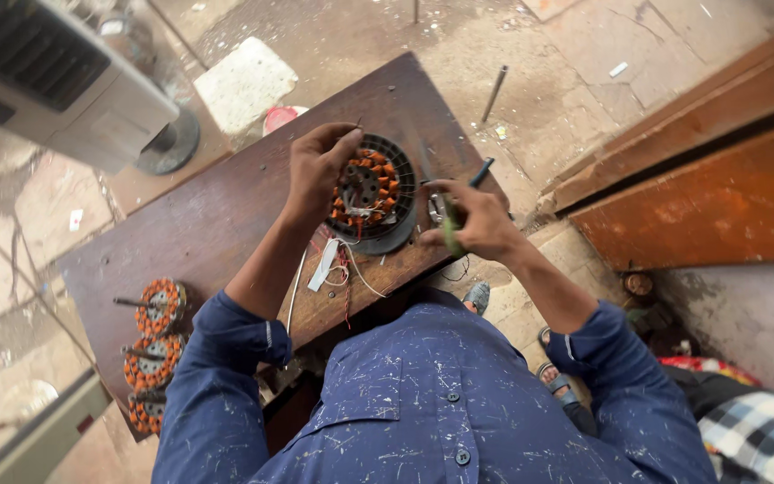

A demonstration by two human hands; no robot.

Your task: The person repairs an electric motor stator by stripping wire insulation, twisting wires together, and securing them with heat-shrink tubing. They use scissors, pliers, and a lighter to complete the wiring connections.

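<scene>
A dark, scuffed wooden table point(217, 215) stands on a cracked concrete floor point(548, 81). On it lie a black-cased fan stator point(371, 193) with orange copper windings, loose red and white wires point(338, 269) just beside it, and three more wound stators point(150, 354) stacked along its near left edge

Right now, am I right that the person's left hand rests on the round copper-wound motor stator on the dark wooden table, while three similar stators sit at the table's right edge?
Not quite: the head view shows the three spare stators at the table's left edge. The left hand does rest on the round copper-wound motor stator on the dark wooden table.
</scene>
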